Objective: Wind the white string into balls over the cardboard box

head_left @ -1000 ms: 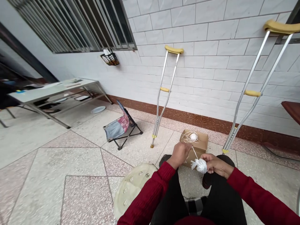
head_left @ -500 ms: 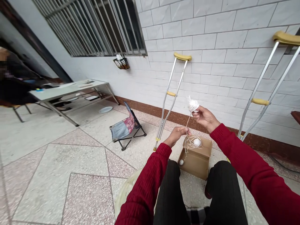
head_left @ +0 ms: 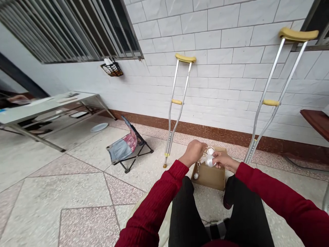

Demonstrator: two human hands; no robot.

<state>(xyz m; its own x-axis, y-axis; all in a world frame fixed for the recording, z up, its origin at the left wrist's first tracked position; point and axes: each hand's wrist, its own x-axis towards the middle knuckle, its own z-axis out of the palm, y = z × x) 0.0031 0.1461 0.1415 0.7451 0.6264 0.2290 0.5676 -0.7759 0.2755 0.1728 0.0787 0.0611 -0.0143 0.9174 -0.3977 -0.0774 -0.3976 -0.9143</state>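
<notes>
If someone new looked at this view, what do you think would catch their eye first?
Probably the two crutches with yellow pads, standing apart against the white tiled wall. Next might be the red sleeves reaching in from below, with the right hand holding a white bundle over an open cardboard box on the floor.

Over the box (head_left: 211,180), the right hand (head_left: 225,161) grips a bundle (head_left: 209,161) beside the left hand (head_left: 194,151), a ball (head_left: 196,176) lies at the box's left end, and a crutch (head_left: 177,102) and chair (head_left: 120,151) stand left of the box.
</notes>
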